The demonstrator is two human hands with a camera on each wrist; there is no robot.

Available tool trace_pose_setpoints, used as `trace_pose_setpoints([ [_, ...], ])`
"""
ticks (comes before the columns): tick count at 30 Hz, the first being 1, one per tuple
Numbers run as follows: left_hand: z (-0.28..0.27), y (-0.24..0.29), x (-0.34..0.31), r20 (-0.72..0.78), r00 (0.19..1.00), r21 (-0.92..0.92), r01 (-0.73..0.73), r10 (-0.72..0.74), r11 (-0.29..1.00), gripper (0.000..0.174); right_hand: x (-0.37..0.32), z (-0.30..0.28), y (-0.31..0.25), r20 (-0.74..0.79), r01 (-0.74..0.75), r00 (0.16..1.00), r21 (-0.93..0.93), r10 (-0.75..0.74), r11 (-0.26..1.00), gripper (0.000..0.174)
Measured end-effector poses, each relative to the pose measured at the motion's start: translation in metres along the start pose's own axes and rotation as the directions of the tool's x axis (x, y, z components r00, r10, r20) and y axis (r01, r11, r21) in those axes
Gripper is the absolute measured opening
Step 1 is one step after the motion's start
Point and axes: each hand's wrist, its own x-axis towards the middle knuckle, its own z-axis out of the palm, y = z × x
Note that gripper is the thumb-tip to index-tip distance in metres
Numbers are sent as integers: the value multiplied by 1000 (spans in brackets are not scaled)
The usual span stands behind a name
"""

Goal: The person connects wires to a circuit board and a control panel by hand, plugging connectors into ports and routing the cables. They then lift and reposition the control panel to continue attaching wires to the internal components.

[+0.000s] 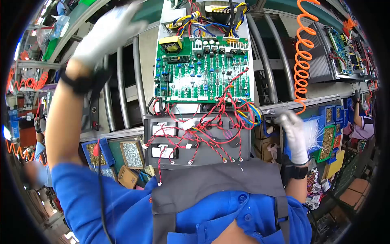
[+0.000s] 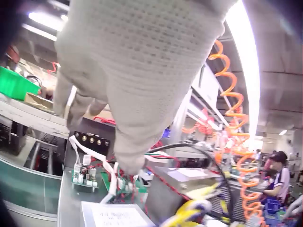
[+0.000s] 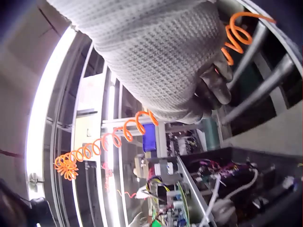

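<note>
A chassis with a green circuit board (image 1: 203, 73) lies ahead of me in the head view. Red twisted wires (image 1: 215, 134) with white plugs spread from it over a grey panel (image 1: 187, 156). My gloved left hand (image 1: 109, 32) is blurred and raised left of the chassis, fingers stretched forward. In the left wrist view, that hand (image 2: 137, 71) points down toward the chassis end, fingertips overlapping small wired boards (image 2: 85, 177). My gloved right hand (image 1: 294, 136) is right of the panel, beside white bristle-like strands (image 1: 313, 136). Its dark-tipped fingers (image 3: 213, 87) bend loosely, no object showing between them.
An orange coiled hose (image 1: 302, 61) hangs close to my right hand. Metal rollers (image 1: 120, 87) run beside the chassis. Parts bins (image 1: 99, 152) stand at left, more bins (image 1: 327, 138) at right. Another open unit (image 1: 345, 51) sits far right, and other people work farther off.
</note>
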Motion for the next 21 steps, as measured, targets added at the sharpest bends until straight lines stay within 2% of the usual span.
trace_pose_setpoints([
  [1, -14, 26, -43, 212, 949, 21, 235, -234, 972, 45, -11, 13, -7, 142, -47, 989, 57, 39, 997, 42],
  [2, -4, 17, -90, 347, 936, -62, 87, -60, 994, 39, -21, 27, -14, 281, -102, 957, 106, 69, 989, 45],
  [3, 2, 30, -136, 448, 893, -247, 165, -39, 955, 36, -30, 37, -17, 364, -117, 929, 104, 71, 988, 46],
  [4, -3, 46, -163, 729, 683, -303, 250, 55, 920, 34, -36, 47, -19, 444, -130, 893, 99, 73, 987, 47],
  [5, 0, 69, -193, 700, 709, -543, 448, 88, 710, 30, -38, 56, -22, 475, -206, 871, 119, 126, 971, 46],
  [6, 3, 89, -216, 722, 686, -623, 584, 96, 521, 29, -41, 64, -25, 503, -280, 846, 136, 177, 950, 45],
  [7, 18, 102, -240, 822, 559, -569, 803, 105, 179, 31, -41, 70, -30, 457, -179, 879, 51, 136, 983, 43],
  [8, 23, 117, -251, 759, 645, -651, 754, 90, 85, 36, -38, 73, -34, 411, -82, 907, -46, 94, 996, 40],
  [9, 22, 128, -250, 763, 646, -646, 758, 31, 86, 37, -36, 73, -24, 357, -69, 925, -182, 132, 981, 40],
  [10, 17, 138, -246, 762, 647, -643, 761, -28, 84, 38, -39, 75, -23, 344, -96, 934, -29, 100, 995, 38],
  [11, 21, 144, -251, 726, 686, -688, 725, -49, -41, 41, -44, 72, -33, 317, -161, 937, 22, 146, 987, 35],
  [12, 20, 143, -253, 775, 630, -631, 770, -42, -95, 42, -52, 69, -50, 294, -223, 937, 77, 192, 972, 33],
  [13, 17, 146, -254, 764, 642, -642, 745, -63, -182, 41, -60, 71, -72, 322, -322, 917, 246, 237, 914, 31],
  [15, 9, 152, -253, 761, 644, -622, 687, -82, -375, 36, -71, 68, -81, 317, -336, 914, 237, 255, 911, 33],
  [18, 4, 151, -253, 748, 660, -628, 666, -76, -402, 37, -84, 77, -87, 268, -307, 934, 266, 236, 914, 37],
  [20, 10, 149, -253, 747, 663, -613, 658, -48, -438, 39, -88, 79, -89, 200, -383, 922, 325, 333, 865, 37],
  [21, 4, 152, -246, 765, 641, -584, 648, -63, -488, 32, -84, 77, -82, 218, -358, 929, 311, 301, 880, 36],
])
